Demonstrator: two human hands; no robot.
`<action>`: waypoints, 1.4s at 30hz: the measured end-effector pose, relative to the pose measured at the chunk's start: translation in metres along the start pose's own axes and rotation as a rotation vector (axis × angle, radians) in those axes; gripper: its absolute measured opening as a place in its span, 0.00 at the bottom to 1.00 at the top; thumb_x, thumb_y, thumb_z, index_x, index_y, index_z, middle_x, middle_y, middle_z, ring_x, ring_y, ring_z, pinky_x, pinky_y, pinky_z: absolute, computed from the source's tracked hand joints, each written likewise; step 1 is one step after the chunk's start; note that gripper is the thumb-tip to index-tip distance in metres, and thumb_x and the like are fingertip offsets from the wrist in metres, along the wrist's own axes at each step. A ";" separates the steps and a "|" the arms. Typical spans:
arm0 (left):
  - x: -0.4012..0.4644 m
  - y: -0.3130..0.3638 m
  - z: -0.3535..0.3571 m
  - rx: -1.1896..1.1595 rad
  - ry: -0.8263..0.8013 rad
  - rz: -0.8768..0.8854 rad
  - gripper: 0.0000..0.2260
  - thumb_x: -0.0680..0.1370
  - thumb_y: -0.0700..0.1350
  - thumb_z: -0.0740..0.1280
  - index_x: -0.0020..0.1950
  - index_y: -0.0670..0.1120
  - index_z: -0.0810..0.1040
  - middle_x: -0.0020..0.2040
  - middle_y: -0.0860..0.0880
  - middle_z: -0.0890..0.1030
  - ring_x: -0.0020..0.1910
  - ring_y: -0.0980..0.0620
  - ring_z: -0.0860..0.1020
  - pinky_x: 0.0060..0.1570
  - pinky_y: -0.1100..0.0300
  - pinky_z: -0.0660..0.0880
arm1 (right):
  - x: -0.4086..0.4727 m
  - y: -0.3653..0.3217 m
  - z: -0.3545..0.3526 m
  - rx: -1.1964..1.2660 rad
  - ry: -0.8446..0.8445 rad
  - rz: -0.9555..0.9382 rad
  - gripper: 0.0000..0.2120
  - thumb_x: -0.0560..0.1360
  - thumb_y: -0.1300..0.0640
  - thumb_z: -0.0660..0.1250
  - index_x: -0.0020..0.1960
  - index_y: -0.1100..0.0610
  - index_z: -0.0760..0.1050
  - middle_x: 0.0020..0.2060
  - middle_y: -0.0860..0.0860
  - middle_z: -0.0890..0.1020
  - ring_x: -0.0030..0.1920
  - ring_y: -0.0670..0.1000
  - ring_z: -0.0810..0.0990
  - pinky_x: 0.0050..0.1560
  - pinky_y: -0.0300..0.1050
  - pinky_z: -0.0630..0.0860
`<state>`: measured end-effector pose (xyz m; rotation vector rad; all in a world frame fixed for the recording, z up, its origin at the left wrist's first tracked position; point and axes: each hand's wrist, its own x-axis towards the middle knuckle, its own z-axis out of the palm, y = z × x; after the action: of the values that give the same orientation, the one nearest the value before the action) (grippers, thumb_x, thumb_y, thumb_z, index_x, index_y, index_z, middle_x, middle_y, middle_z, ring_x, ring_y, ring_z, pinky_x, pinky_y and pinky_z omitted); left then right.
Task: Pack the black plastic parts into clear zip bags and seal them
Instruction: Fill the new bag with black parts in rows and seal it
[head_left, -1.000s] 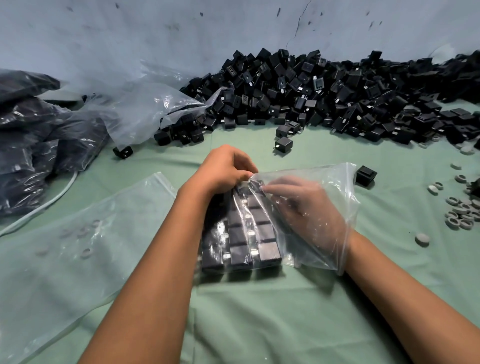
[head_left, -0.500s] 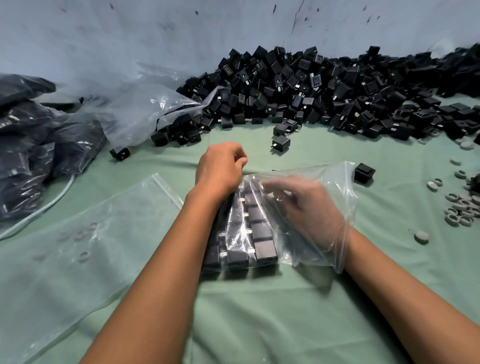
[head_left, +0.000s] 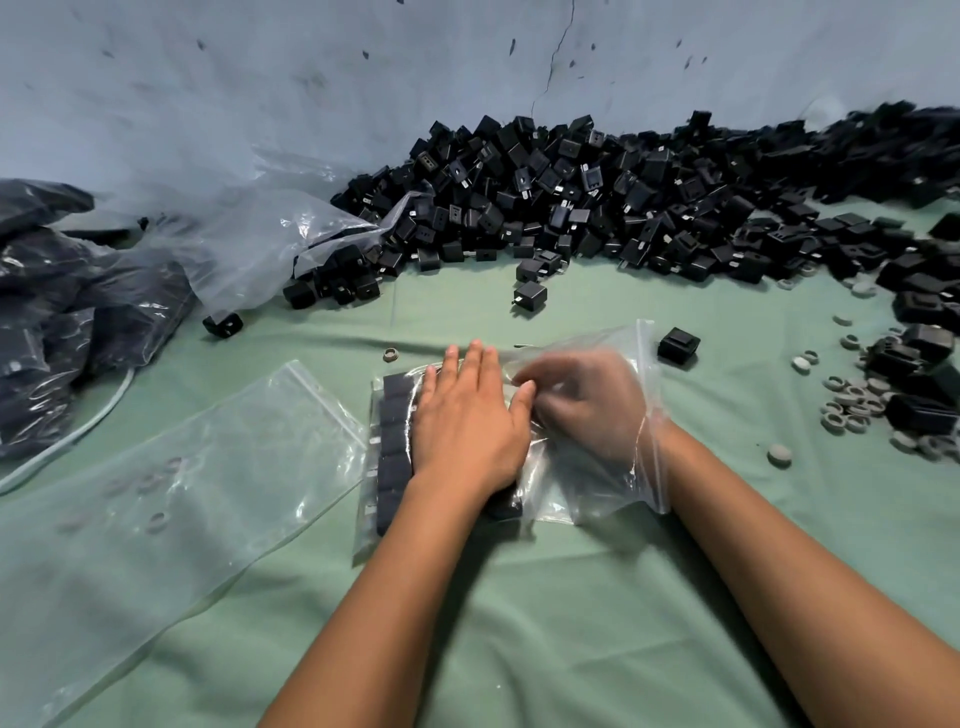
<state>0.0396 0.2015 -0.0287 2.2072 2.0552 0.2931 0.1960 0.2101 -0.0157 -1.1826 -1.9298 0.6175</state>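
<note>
A clear zip bag (head_left: 571, 499) lies on the green cloth in the middle, with rows of black plastic parts (head_left: 392, 447) packed inside it. My left hand (head_left: 467, 415) presses flat on top of the bag over the parts, fingers straight. My right hand (head_left: 587, 405) is inside the bag up to the wrist, blurred behind the plastic, its fingertips beside my left thumb. The bag's mouth hangs open around my right wrist. A big pile of loose black parts (head_left: 571, 208) stretches along the back wall.
An empty zip bag (head_left: 182, 493) lies flat to the left. Filled dark bags (head_left: 62, 322) are stacked at far left beside a crumpled large plastic bag (head_left: 249, 244). Single black parts (head_left: 678, 345) (head_left: 530, 296) sit nearby. Grey rings (head_left: 852, 400) are scattered on the right.
My left hand has gone from gripping the bag's top edge to lying flat on the parts. The right hand has shifted inside the bag, which now lies flatter.
</note>
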 end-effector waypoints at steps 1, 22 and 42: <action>0.001 0.000 0.000 0.015 -0.003 -0.003 0.33 0.84 0.63 0.44 0.84 0.46 0.48 0.85 0.48 0.49 0.83 0.48 0.44 0.81 0.48 0.42 | -0.001 0.004 -0.009 0.045 -0.042 0.054 0.10 0.73 0.67 0.72 0.50 0.56 0.87 0.42 0.45 0.87 0.42 0.43 0.86 0.44 0.34 0.81; -0.002 -0.001 -0.001 0.057 -0.039 -0.014 0.33 0.84 0.64 0.45 0.85 0.48 0.48 0.85 0.49 0.47 0.83 0.50 0.43 0.81 0.47 0.43 | -0.019 0.051 -0.090 0.423 0.003 0.296 0.11 0.83 0.63 0.61 0.56 0.56 0.81 0.33 0.58 0.82 0.23 0.48 0.68 0.23 0.36 0.62; -0.001 -0.001 -0.001 0.040 -0.019 -0.010 0.32 0.84 0.63 0.46 0.85 0.50 0.49 0.85 0.50 0.48 0.83 0.50 0.44 0.81 0.47 0.43 | -0.019 0.047 -0.089 0.425 -0.175 0.353 0.15 0.81 0.64 0.54 0.50 0.75 0.76 0.28 0.58 0.77 0.23 0.52 0.66 0.22 0.37 0.58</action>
<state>0.0386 0.2006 -0.0282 2.2130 2.0789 0.2315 0.2979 0.2148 -0.0052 -1.2241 -1.6197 1.2859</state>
